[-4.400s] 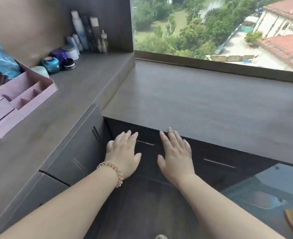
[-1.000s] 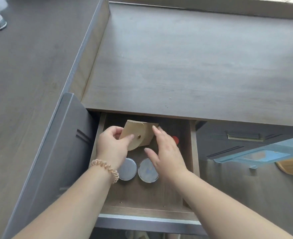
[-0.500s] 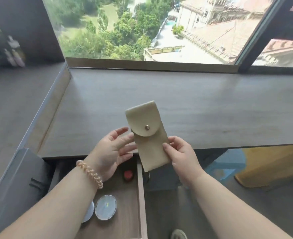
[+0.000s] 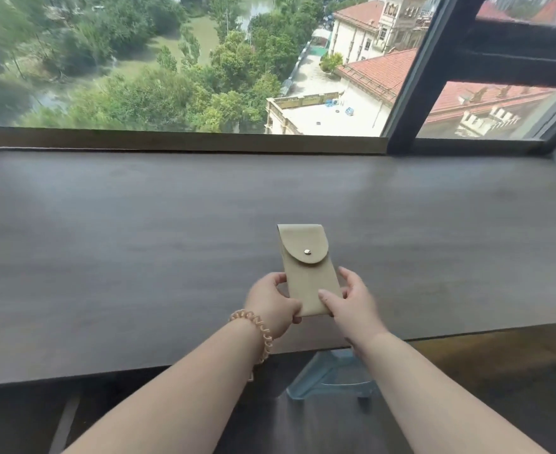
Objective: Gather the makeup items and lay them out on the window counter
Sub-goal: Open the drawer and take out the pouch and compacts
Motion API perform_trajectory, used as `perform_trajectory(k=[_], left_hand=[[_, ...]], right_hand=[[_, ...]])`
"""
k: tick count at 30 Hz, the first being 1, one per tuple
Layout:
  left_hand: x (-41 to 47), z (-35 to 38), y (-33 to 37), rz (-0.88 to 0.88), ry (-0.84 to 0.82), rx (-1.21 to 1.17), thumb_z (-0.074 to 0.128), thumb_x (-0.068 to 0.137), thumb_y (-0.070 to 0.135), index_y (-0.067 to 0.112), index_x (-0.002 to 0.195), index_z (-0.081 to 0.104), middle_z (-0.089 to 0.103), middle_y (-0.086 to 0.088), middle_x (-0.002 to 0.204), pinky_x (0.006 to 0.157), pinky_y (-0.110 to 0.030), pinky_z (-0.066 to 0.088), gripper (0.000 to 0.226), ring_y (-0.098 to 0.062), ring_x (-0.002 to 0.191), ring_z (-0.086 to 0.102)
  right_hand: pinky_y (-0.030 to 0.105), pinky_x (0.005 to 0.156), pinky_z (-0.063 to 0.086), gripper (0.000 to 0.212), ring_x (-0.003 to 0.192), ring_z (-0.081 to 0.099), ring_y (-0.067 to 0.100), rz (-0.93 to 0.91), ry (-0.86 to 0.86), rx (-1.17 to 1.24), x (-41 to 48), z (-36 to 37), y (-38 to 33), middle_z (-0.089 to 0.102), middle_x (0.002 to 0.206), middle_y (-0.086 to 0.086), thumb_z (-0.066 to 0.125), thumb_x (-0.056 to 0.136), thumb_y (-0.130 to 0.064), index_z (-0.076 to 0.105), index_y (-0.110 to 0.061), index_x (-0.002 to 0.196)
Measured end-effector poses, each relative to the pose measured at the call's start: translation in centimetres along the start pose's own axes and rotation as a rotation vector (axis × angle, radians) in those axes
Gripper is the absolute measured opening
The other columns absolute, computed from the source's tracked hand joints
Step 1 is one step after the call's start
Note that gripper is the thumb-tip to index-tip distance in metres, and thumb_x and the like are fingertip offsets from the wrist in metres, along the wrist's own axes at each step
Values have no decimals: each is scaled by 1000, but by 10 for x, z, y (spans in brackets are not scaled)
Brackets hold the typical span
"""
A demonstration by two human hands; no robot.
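Note:
A beige pouch (image 4: 306, 263) with a rounded flap and a metal snap lies lengthwise over the dark wood window counter (image 4: 139, 240), near its front edge. My left hand (image 4: 271, 301) grips the pouch's lower left corner, thumb on top. My right hand (image 4: 352, 301) grips the lower right corner the same way. I cannot tell whether the pouch touches the counter or hovers just above it. The drawer and the other makeup items are out of view.
A large window (image 4: 204, 60) runs along the back of the counter, with a dark frame post (image 4: 424, 73) at the right. A pale blue plastic object (image 4: 329, 375) sits below the counter's front edge, between my forearms.
Both hands took the pouch out of the opened drawer, raised it and carried it forward over the counter. The view turned right, so the drawer and side shelf left the frame.

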State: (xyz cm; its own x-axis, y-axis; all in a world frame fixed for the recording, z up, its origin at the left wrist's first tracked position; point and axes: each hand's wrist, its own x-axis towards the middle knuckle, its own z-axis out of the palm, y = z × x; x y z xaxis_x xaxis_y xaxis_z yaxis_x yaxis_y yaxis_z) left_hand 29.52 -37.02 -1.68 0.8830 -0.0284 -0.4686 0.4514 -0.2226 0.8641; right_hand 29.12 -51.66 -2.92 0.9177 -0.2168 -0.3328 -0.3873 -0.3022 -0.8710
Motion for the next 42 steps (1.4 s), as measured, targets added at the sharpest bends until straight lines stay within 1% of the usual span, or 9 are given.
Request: perform_trajectory(k=[3, 5, 8, 15, 20, 24, 31, 37, 42], left_hand=[[31, 47, 9, -49, 37, 41, 62, 78, -1, 14, 125, 53, 67, -10, 83, 51, -28, 54, 50, -25, 64, 68], [45, 58, 12, -42, 83, 99, 64, 77, 2, 14, 124, 55, 69, -12, 93, 67, -36, 59, 49, -26, 76, 70], [61, 70, 21, -9, 141, 192, 67, 78, 11, 14, 125, 56, 69, -9, 103, 82, -35, 55, 49, -24, 90, 68], [49, 53, 15, 124, 222, 435, 66, 82, 30, 19, 136, 46, 54, -1, 135, 105, -29, 38, 59, -16, 123, 50], [6, -19, -18, 296, 451, 551, 64, 83, 24, 15, 132, 49, 57, -4, 126, 103, -25, 32, 52, -18, 119, 50], [-51, -93, -71, 378, 736, 614, 60, 78, 22, 17, 128, 49, 59, -3, 116, 96, -37, 43, 51, -21, 107, 54], [-146, -206, -173, 119, 1030, 675, 65, 69, 18, 20, 121, 38, 54, -8, 117, 95, -41, 42, 59, -27, 106, 51], [-183, -297, -265, -449, 757, 772, 58, 77, 21, 28, 140, 26, 32, 1, 146, 108, -36, 24, 71, -20, 134, 27], [-181, -351, -332, -644, 357, 842, 70, 73, 16, 31, 147, 2, 7, -9, 158, 111, -45, 22, 102, -29, 143, 15]], right_hand=[[35, 88, 48, 63, 100, 59, 20, 18, 27, -105, 39, -28, 13, 60, 112, 6, 64, 83, -17, 37, -20, 139], [33, 92, 45, 60, 107, 56, 21, -5, 38, -171, 54, -32, 17, 55, 122, 7, 63, 83, -17, 39, -19, 138], [29, 96, 39, 58, 119, 48, 21, -51, 34, -241, 71, -38, 20, 47, 133, 6, 59, 85, -16, 39, -18, 139], [41, 114, 21, 58, 138, 25, 22, -199, 107, -525, 60, -25, 20, 31, 151, 2, 55, 85, -21, 38, -23, 140], [38, 111, 18, 55, 137, 26, 19, -417, -63, -680, 22, 30, 6, 31, 151, -2, 56, 86, -27, 40, -27, 139], [40, 112, 19, 57, 139, 27, 21, -614, -254, -729, -22, 97, -9, 33, 151, 2, 61, 84, -23, 44, -24, 138], [41, 112, 22, 54, 139, 29, 23, -949, -549, -799, -112, 230, -19, 35, 150, 2, 60, 84, -22, 45, -24, 137], [39, 106, 29, 53, 127, 46, 22, -1103, -678, -923, -188, 337, 2, 54, 134, -2, 65, 72, -27, 56, -29, 124], [48, 115, 11, 73, 141, 21, 31, -953, -825, -1191, -227, 429, 38, 22, 155, 8, 58, 81, -38, 23, -27, 145]])
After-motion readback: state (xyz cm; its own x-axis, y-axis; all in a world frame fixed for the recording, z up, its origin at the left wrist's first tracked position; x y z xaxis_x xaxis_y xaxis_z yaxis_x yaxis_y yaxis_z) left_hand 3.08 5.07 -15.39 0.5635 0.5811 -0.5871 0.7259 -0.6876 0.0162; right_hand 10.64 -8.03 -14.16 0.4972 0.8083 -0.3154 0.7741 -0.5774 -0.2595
